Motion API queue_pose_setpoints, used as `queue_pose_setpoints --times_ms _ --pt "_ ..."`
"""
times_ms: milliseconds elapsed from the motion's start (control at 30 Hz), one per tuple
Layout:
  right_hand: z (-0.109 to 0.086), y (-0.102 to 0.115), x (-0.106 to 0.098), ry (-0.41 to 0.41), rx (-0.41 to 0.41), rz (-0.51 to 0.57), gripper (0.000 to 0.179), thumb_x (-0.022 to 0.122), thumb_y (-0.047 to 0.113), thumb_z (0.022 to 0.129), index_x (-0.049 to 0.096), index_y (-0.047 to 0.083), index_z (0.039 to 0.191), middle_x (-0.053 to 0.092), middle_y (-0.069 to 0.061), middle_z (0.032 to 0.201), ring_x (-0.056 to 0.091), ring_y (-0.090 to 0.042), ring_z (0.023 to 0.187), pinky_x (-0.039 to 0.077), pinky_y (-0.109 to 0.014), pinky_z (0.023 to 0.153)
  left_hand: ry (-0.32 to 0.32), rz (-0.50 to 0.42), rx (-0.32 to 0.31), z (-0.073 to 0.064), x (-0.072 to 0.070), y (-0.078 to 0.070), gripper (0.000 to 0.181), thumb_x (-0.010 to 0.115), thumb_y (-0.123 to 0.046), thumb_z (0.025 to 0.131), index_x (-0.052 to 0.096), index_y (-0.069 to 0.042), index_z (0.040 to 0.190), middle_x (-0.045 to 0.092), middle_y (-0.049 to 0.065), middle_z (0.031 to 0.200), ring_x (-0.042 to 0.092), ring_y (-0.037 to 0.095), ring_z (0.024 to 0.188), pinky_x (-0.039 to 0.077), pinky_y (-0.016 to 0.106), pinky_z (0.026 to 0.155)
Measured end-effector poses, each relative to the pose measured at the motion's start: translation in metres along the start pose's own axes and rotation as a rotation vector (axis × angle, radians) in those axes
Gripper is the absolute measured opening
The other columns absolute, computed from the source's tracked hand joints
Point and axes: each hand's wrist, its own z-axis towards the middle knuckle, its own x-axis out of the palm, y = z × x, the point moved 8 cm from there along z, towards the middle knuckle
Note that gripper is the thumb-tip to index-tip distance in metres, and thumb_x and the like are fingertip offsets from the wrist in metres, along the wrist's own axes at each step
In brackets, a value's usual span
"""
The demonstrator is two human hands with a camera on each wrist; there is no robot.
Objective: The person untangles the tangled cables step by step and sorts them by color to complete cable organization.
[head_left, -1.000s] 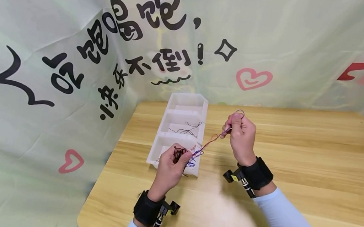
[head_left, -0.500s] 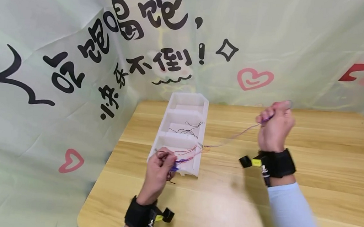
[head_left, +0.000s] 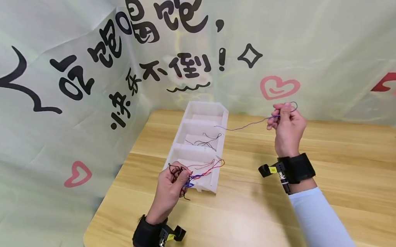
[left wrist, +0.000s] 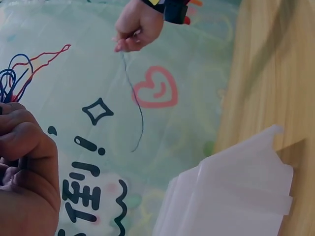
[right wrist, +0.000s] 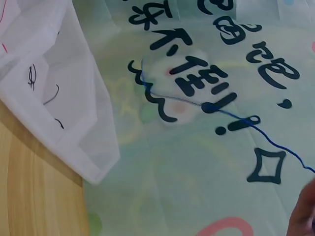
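Observation:
My left hand (head_left: 169,187) pinches a tangled bundle of black, blue and red threads (head_left: 189,184) over the nearest compartment of a white tray (head_left: 222,141). A red loop sticks out of the bundle to the right. Raised over the back of the table, my right hand (head_left: 289,128) pinches a single blue thread (head_left: 254,123), whose loose end trails left toward the tray and whose short loop stands above the thumb. In the left wrist view that blue thread (left wrist: 140,110) hangs apart from the bundle. Black threads (head_left: 205,143) lie in the middle compartment; red thread (head_left: 201,165) shows in the nearest one.
The tray has three compartments in a row and stands on a wooden table (head_left: 336,181). A pale printed cloth (head_left: 329,52) with black lettering and pink hearts encloses the table at the back and left.
My hands have moved apart, left hand leftward and right hand up and to the right. The blue thread, earlier stretched from the bundle, has come free and hangs from my right hand.

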Motion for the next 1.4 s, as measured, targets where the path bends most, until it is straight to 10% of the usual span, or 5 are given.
queue_pose_setpoints --times_ms 900,1200,1400 --pt "0.029 -0.127 0.096 0.3 0.231 -0.197 0.033 0.055 0.028 0.093 0.064 -0.002 0.105 0.06 -0.016 0.088 0.062 -0.024 0.075 0.055 -0.026 0.061 -0.001 0.022 -0.008 -0.005 -0.01 0.007 0.006 0.049 -0.001 0.095 0.053 0.0 0.091 0.043 0.01 0.063 0.034 0.015 0.04 0.029 0.028 0.031" --pt "0.007 -0.15 0.077 0.586 0.484 -0.816 0.085 0.058 0.035 0.091 -0.001 0.012 0.149 0.015 -0.026 0.148 0.029 -0.038 0.127 0.034 -0.05 0.101 -0.05 0.038 -0.036 -0.009 -0.018 0.014 0.006 0.05 -0.003 0.095 0.055 0.0 0.092 0.043 0.005 0.061 0.034 0.014 0.039 0.029 0.026 0.031" --pt "0.008 -0.14 0.073 0.568 0.423 -0.793 0.076 0.058 0.033 0.092 0.013 0.01 0.148 0.022 -0.024 0.147 0.031 -0.036 0.127 0.037 -0.049 0.099 -0.106 0.04 -0.06 -0.005 -0.027 0.013 0.009 0.052 -0.007 0.095 0.055 0.001 0.093 0.046 0.005 0.063 0.036 0.015 0.041 0.031 0.023 0.034"
